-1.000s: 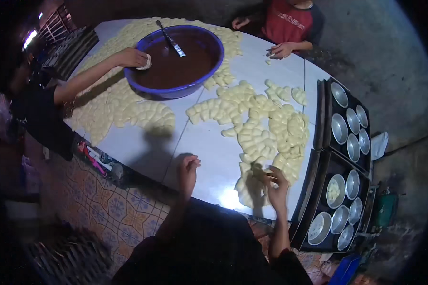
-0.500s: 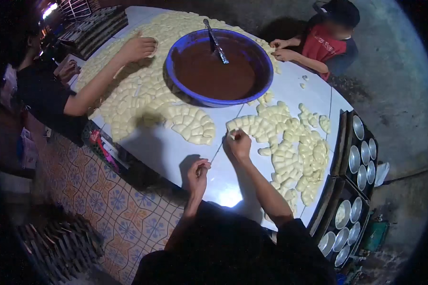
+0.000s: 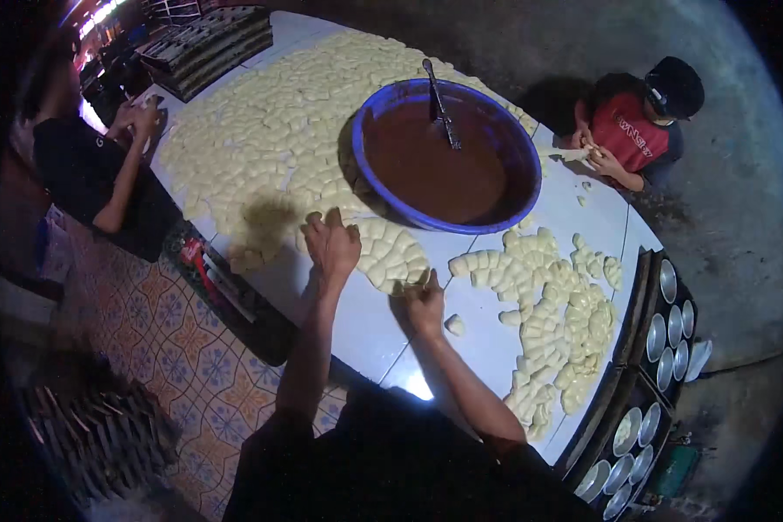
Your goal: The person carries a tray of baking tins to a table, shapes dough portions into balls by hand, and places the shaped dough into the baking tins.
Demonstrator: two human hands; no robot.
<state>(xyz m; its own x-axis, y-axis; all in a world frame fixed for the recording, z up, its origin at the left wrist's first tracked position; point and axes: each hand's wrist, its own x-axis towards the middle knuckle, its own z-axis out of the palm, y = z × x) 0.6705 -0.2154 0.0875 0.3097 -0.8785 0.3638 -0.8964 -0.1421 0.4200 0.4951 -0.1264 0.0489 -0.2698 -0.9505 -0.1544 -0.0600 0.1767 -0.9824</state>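
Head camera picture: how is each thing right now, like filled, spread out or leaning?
Left hand: fingers spread, over dough.
Right hand: fingers bent, at the dough's edge.
Dough pieces: spread out, mostly packed together.
Blue basin: upright, holding brown mixture.
Metal utensil: leaning in the basin.
Round tins: mouths up, one holding pale pieces.

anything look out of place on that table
One small dough piece lies by itself on the white tabletop, just right of the right hand, apart from the clustered dough, so it looks stray. No brown mixture shows spilled around the blue basin.
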